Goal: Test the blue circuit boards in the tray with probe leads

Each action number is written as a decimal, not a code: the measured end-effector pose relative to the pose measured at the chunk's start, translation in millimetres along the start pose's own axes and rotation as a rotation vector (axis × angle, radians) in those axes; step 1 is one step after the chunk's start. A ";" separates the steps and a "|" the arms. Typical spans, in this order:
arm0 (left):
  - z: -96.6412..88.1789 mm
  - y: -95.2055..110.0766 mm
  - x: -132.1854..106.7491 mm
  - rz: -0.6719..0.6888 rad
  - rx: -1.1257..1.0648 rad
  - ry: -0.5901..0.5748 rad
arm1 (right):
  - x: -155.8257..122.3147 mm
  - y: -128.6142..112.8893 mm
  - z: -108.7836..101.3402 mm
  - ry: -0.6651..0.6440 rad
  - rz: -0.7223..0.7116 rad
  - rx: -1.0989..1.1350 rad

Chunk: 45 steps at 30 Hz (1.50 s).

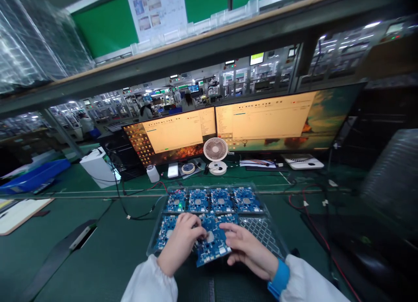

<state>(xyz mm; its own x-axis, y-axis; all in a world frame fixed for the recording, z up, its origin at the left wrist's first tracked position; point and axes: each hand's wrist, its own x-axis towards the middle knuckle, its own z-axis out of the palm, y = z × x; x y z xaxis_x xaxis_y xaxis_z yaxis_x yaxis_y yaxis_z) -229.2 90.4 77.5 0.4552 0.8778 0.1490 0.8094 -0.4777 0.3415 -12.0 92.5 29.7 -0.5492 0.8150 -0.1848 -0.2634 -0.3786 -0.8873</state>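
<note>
A blue circuit board (214, 243) is held over the near edge of a clear plastic tray (261, 230). My left hand (179, 245) curls its fingers over the board's left side. My right hand (246, 249) grips its right edge, a blue cuff at that wrist. Several more blue circuit boards (210, 200) lie in the tray's far row, and another board (165, 232) shows just left of my left hand. The tray's right near pocket shows bare gridded plastic.
Two wide monitors (228, 128) stand behind the tray, with a small white desk fan (215, 154) between them. Red and black cables (303, 202) run on the right of the green mat. A white box (98, 167) and a blue bin (35, 173) sit at the left.
</note>
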 end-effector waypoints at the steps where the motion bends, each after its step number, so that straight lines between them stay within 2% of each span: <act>1: 3.3 -3.3 -0.3 -0.053 -0.078 0.028 | 1.6 3.4 1.5 0.005 -0.009 0.014; 6: 31.7 -19.7 -4.9 -0.466 -0.727 0.232 | 14.9 25.5 4.6 0.068 -0.081 -0.008; 8: 42.6 -25.5 -7.0 -0.613 -0.902 0.246 | 21.5 33.5 4.4 0.103 -0.108 -0.064; 10: 49.1 -30.8 -8.5 -0.653 -0.942 0.222 | 27.1 37.6 1.8 0.133 -0.131 -0.166; 14: 50.5 -42.3 -11.0 -0.658 -0.734 0.253 | 26.3 28.2 -15.2 0.202 -0.215 -0.487; 18: 51.4 -53.7 -13.7 -0.706 -0.443 0.215 | 8.2 9.6 -41.3 0.288 -0.314 -0.849; 21: 55.2 -55.6 -14.7 -0.690 -0.335 0.175 | -4.2 5.3 -57.3 0.335 -0.308 -1.065; 25: 59.3 -47.7 -15.0 -0.624 -0.165 0.115 | -9.9 8.7 -71.0 0.402 -0.256 -1.270; 29: 59.7 -37.4 -14.2 -0.592 0.035 0.072 | -11.9 8.5 -80.7 0.449 -0.222 -1.385; 33: 54.8 -30.5 -3.9 -0.606 0.084 0.049 | -16.3 5.7 -89.5 0.489 -0.209 -1.427; 38: 53.0 -28.4 15.5 -0.598 0.105 -0.124 | -29.7 -6.0 -104.0 0.569 -0.231 -1.426; 42: 48.4 -20.1 25.8 -0.580 0.142 -0.110 | -65.3 -25.2 -137.0 0.732 -0.327 -1.477; 43: 46.6 -12.5 28.4 -0.559 0.116 -0.085 | -78.4 -27.2 -149.2 0.783 -0.349 -1.496; 45: 45.7 13.5 33.7 -0.479 -0.007 -0.031 | -106.5 -22.9 -175.0 0.805 -0.322 -1.505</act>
<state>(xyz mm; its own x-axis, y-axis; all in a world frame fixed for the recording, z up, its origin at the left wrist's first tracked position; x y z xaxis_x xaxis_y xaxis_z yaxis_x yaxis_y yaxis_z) -186.1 111.9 44.7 0.0421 0.9977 -0.0540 0.9283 -0.0191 0.3712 191.3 91.1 -4.3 -0.0041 0.9431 0.3324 0.8914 0.1541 -0.4262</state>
